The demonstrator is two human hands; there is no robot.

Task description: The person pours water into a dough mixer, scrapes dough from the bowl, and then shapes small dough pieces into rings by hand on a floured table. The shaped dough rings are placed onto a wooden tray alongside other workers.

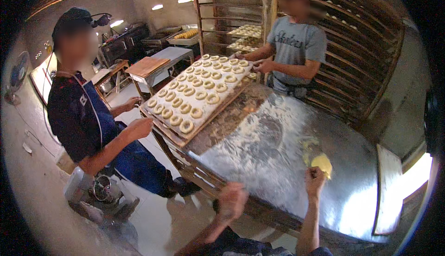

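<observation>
My right hand [316, 179] is closed at the near edge of a flat, rounded yellow piece [322, 164] over the metal worktable [343, 200]. Whether it is a scraper or dough I cannot tell. My left hand [232, 200] is raised by the table's near edge, its fingers smeared by motion. White flour [252, 142] covers much of the tabletop, and a pale yellow smear lies beyond my right hand. To the left, two co-workers hold a tray [185, 137] of several ring-shaped dough pieces [184, 108] between them, over the table's left end.
One co-worker in a blue apron [123, 147] stands at left, another in a grey shirt [296, 40] at the far side. Wooden racks [232, 5] with more trays stand behind. A board [388, 191] rises at the table's right end; a machine with a metal bowl [104, 188] is lower left.
</observation>
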